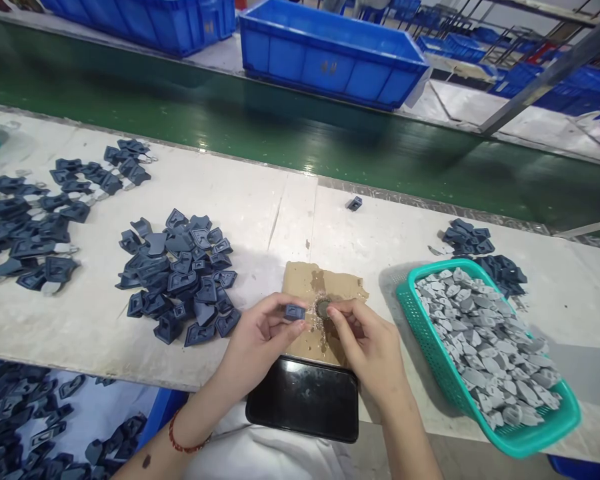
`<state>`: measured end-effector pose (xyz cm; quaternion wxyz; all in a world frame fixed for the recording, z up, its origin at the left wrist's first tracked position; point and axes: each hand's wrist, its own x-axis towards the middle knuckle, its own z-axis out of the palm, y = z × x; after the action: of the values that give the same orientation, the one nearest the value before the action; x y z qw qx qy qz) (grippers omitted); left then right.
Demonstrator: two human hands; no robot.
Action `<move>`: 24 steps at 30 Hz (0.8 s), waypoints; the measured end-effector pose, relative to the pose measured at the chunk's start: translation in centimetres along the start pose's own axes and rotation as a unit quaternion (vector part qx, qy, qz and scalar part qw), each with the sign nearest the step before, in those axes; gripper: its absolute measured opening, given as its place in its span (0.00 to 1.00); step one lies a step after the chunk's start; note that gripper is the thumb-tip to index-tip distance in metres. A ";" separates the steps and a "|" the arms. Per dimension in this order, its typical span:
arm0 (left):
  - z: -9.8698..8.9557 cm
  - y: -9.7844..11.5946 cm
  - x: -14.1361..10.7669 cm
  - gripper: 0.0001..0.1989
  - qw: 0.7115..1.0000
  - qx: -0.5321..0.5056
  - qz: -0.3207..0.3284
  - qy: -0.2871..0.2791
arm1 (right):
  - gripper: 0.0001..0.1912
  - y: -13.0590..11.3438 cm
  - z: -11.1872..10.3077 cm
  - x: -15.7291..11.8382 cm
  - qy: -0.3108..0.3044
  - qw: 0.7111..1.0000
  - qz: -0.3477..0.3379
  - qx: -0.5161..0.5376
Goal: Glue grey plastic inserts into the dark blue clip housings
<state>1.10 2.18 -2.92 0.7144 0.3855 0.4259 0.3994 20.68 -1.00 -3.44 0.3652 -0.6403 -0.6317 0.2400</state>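
Note:
Between the thumb and fingers of my left hand [267, 330] is a small dark blue plastic part [295, 312]. My right hand [370, 337] pinches a small grey piece [324, 308] over a brown cardboard sheet [303, 280]. The cardboard has dark wet stains and pale specks around the grey piece. The two hands are apart, with the blue part left of the grey one. Close to my left hand lies a pile of dark blue parts [180, 267]. A green basket [410, 320] holding many grey pieces [495, 347] stands right of my right hand.
A black phone [303, 400] lies at the table's near edge. More blue parts [25, 227] spread at the far left, others [467, 237] behind the basket. One blue part [355, 203] sits alone. Beyond the green belt [205, 120] stands a blue crate [330, 57].

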 end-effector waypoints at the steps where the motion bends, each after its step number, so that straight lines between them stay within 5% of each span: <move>1: 0.0 0.0 0.0 0.07 1.000 0.008 -0.001 0.003 | 0.11 0.0 0.0 0.0 0.004 1.000 -0.003 -0.003; 8: -0.3 -0.4 -0.3 0.08 0.999 0.039 0.017 0.001 | 0.10 0.1 0.2 -0.2 0.016 1.000 -0.002 0.006; 15: -0.2 -0.2 -0.2 0.04 0.999 -0.003 0.032 -0.025 | 0.11 0.3 -0.2 -0.1 0.066 0.983 0.093 0.142; 24: -0.1 0.1 -0.2 0.04 0.999 -0.014 0.018 -0.046 | 0.13 1.6 0.0 -0.7 0.052 0.990 0.111 0.063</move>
<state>0.91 2.08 -2.86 0.7313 0.4006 0.3803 0.4002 21.65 -1.58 -4.74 0.4083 -0.6938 -0.5205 0.2847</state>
